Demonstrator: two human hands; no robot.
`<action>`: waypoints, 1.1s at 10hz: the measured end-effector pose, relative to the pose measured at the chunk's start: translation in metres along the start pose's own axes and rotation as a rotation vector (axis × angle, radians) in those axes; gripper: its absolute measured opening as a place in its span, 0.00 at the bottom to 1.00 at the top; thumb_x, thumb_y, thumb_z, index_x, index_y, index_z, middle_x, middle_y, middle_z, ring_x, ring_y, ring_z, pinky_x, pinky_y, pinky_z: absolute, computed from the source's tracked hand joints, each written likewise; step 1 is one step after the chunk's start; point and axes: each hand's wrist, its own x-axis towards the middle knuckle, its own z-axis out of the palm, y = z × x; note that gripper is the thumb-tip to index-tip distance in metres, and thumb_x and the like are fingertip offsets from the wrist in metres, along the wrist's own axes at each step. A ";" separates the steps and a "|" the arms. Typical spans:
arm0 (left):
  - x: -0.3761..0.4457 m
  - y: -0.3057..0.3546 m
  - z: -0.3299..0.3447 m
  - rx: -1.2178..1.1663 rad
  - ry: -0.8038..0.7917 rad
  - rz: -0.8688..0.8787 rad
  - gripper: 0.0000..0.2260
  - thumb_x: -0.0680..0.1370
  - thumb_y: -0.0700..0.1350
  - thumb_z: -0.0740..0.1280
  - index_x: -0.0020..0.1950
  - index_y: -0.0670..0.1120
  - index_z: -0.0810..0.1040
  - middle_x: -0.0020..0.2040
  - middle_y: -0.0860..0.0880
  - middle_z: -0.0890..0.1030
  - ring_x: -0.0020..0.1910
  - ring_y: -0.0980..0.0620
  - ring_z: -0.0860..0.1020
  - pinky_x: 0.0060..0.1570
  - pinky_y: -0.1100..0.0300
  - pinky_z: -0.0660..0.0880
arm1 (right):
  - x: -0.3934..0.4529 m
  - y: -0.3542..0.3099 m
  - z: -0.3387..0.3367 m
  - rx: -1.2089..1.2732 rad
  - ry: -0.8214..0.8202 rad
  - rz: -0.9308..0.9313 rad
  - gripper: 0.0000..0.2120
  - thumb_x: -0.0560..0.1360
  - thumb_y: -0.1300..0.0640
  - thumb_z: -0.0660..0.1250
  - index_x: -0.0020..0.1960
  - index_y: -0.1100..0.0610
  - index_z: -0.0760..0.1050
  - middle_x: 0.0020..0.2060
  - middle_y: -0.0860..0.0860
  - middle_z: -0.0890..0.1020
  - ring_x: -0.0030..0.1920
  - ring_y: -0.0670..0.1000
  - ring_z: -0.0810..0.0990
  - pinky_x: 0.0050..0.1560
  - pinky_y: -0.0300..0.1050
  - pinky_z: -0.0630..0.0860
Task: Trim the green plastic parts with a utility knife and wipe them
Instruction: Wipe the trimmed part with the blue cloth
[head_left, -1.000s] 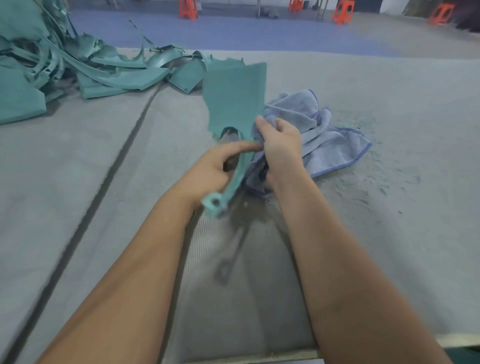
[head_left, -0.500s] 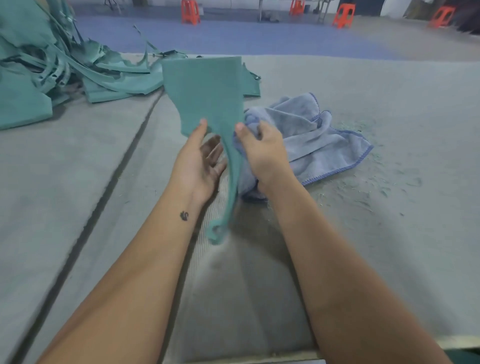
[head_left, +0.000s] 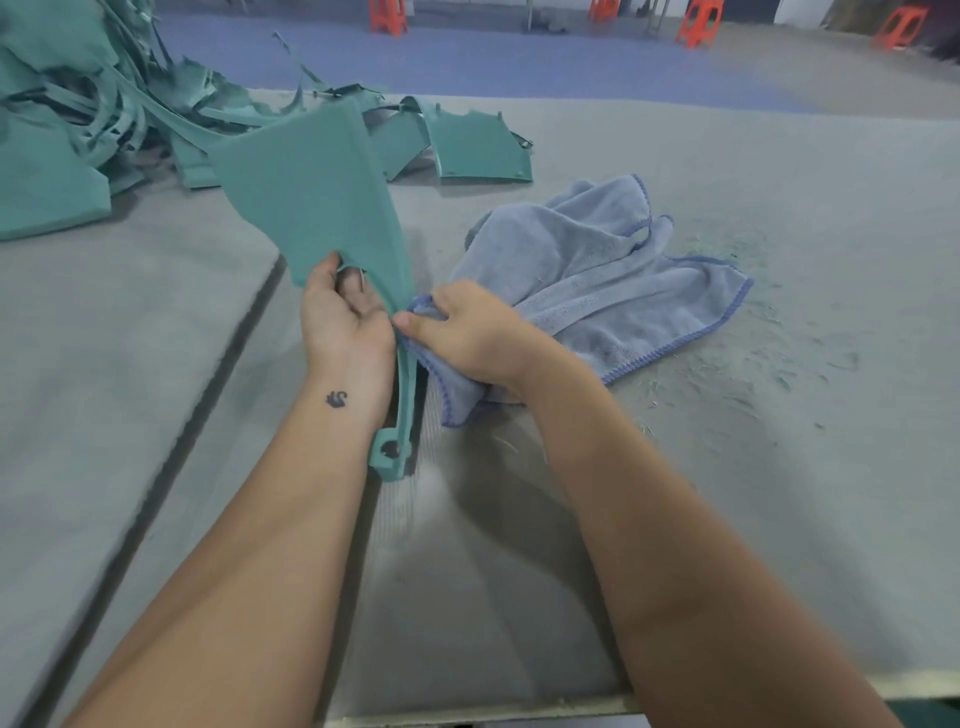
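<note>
I hold a green plastic part (head_left: 317, 192) upright above the grey table (head_left: 779, 467): a broad flat blade on top and a thin stem ending in a ringed foot near the table. My left hand (head_left: 343, 317) grips it at the blade's lower edge, palm toward me. My right hand (head_left: 462, 332) pinches a fold of the blue cloth (head_left: 597, 270) against the stem. The rest of the cloth lies bunched on the table to the right. No knife is in view.
A heap of green plastic parts and trimmed strips (head_left: 78, 130) fills the far left, with one flat part (head_left: 478, 150) behind the cloth. Green shavings (head_left: 769, 364) are scattered to the right. A dark seam (head_left: 208, 374) runs along the table. Orange stools (head_left: 696, 23) stand beyond.
My left hand turned the part and shifted it left, blade tilting leftward. My right hand slid the cloth down from the blade's base onto the stem.
</note>
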 end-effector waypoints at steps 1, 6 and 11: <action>0.022 0.009 0.000 -0.813 0.230 -0.171 0.18 0.83 0.36 0.55 0.35 0.51 0.68 0.24 0.52 0.73 0.21 0.63 0.71 0.29 0.78 0.65 | -0.009 -0.003 -0.008 -0.126 -0.203 -0.048 0.23 0.77 0.56 0.67 0.28 0.54 0.60 0.24 0.45 0.64 0.23 0.41 0.66 0.29 0.33 0.64; -0.002 0.003 0.037 -0.142 -0.180 -0.292 0.12 0.81 0.45 0.63 0.64 0.44 0.75 0.47 0.45 0.82 0.38 0.48 0.81 0.39 0.55 0.80 | 0.005 0.015 -0.029 1.244 0.637 0.110 0.18 0.80 0.45 0.60 0.60 0.57 0.75 0.54 0.52 0.82 0.57 0.48 0.81 0.63 0.44 0.75; -0.001 0.002 0.029 -0.027 -0.213 -0.156 0.16 0.76 0.37 0.69 0.63 0.43 0.77 0.42 0.49 0.85 0.35 0.51 0.83 0.34 0.58 0.80 | 0.005 0.018 -0.011 0.137 0.695 0.037 0.20 0.81 0.50 0.59 0.33 0.50 0.58 0.27 0.43 0.68 0.31 0.45 0.67 0.38 0.46 0.62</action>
